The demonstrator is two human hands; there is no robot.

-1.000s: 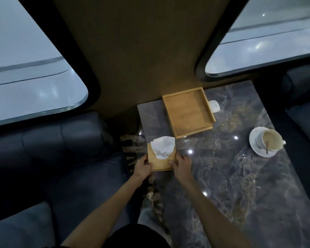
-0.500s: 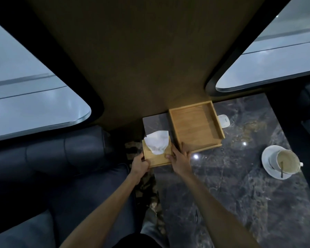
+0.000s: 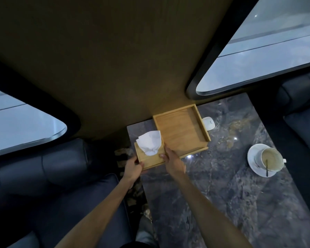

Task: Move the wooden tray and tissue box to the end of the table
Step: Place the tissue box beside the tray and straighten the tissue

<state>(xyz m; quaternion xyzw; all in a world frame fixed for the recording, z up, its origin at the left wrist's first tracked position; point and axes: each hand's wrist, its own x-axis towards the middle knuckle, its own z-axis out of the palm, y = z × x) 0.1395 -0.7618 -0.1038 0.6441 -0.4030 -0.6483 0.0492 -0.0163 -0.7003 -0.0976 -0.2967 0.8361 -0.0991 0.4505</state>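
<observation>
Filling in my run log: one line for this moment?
both hands grip tissue box | beside tray | table end

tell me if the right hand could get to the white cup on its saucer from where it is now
Probably yes. The right hand is busy gripping the wooden tissue box, but the dark marble table between it and the white cup looks bare; it must let go first.

white device (image 3: pixel 208 123) half behind tray (image 3: pixel 181 129), unidentifiable
</observation>
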